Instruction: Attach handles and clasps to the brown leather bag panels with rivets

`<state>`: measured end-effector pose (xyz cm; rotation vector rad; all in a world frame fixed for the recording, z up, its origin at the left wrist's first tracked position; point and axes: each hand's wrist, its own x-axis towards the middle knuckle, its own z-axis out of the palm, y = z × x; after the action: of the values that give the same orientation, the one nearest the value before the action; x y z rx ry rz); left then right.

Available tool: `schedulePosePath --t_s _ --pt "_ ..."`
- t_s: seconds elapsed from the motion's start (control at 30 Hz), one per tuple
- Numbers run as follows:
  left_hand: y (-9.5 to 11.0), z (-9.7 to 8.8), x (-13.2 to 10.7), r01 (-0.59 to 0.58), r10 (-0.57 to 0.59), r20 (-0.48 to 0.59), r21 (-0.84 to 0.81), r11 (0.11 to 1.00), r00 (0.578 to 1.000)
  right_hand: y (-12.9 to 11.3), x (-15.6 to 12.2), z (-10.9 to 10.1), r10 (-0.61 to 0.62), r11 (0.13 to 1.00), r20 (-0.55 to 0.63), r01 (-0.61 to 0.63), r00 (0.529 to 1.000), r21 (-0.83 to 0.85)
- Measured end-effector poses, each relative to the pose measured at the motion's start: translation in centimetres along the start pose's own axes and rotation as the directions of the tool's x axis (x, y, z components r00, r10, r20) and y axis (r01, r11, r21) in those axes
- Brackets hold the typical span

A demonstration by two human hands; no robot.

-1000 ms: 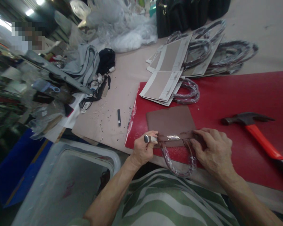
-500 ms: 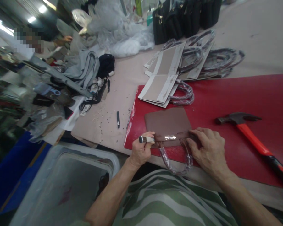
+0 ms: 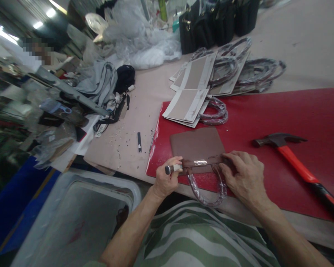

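A brown leather bag panel lies on the red mat, with a strap and a shiny metal clasp across its near edge. A plastic-wrapped handle loops toward me. My left hand is closed on a small metal-tipped tool at the strap's left end. My right hand presses flat on the strap's right end, fingers together.
A hammer with a red handle lies on the mat to the right. Stacked panels with handles sit behind. Black bags, plastic wrap and cloth clutter the back. A grey bin stands at lower left. Another person is at far left.
My left hand has tilted the tool downward slightly at the strap's end. The view shifted a little; my right hand stays on the strap.
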<state>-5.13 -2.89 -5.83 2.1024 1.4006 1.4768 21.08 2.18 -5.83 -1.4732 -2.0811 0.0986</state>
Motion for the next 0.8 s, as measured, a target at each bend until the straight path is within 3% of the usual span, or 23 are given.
schedulePosePath --t_s 0.6,0.8 --pt "0.2 0.0 0.9 0.115 -0.115 0.046 0.018 0.993 0.992 -0.1 0.0 0.1 -0.029 1.000 -0.010 0.029 1.000 -0.001" --pt "0.3 0.2 1.0 0.128 -0.128 0.051 0.015 0.992 0.990 0.9 -0.4 -2.3 -0.033 0.989 -0.024 0.029 0.999 -0.142"
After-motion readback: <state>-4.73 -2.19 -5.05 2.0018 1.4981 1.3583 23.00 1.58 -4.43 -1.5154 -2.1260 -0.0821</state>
